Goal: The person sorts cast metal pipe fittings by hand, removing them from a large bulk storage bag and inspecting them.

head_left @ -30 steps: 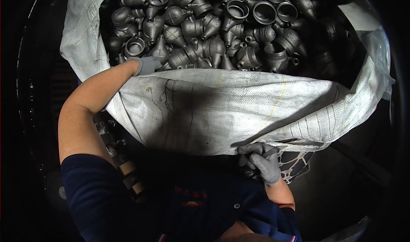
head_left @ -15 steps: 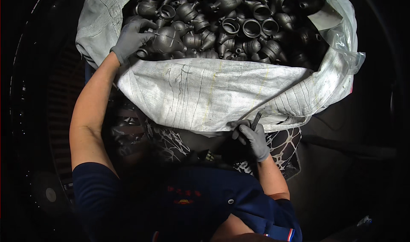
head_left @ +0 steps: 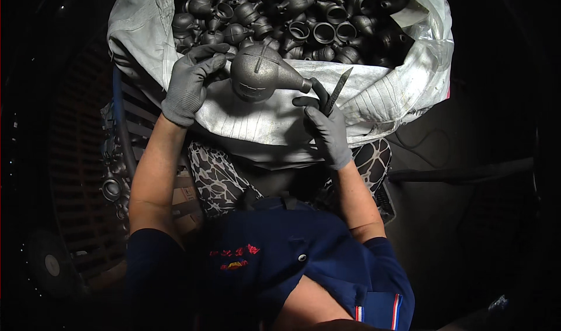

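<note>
A bulbous dark grey metal casting (head_left: 255, 72) with a raised ridge and a tapered neck is held up over the near edge of the white woven sack (head_left: 234, 112). My left hand (head_left: 190, 88), in a grey glove, is closed on its left end; the fingertips there are partly hidden. A dark, narrow, pointed file (head_left: 339, 91) slants upward from my gloved right hand (head_left: 328, 126), which is closed round its lower part. The right fingers are close to the tip of the casting's neck; whether they touch it I cannot tell.
Inside the sack lie several similar castings (head_left: 295, 32) heaped together. Clear plastic film (head_left: 441, 50) hangs at the sack's right side. More metal parts (head_left: 111, 188) sit low at the left, by a slatted crate (head_left: 87, 226). A dark bar (head_left: 461, 173) extends at the right.
My left hand has lifted the casting out of the heap and brought it nearer and rightward. My right hand, still gripping the file, has risen to the casting's neck.
</note>
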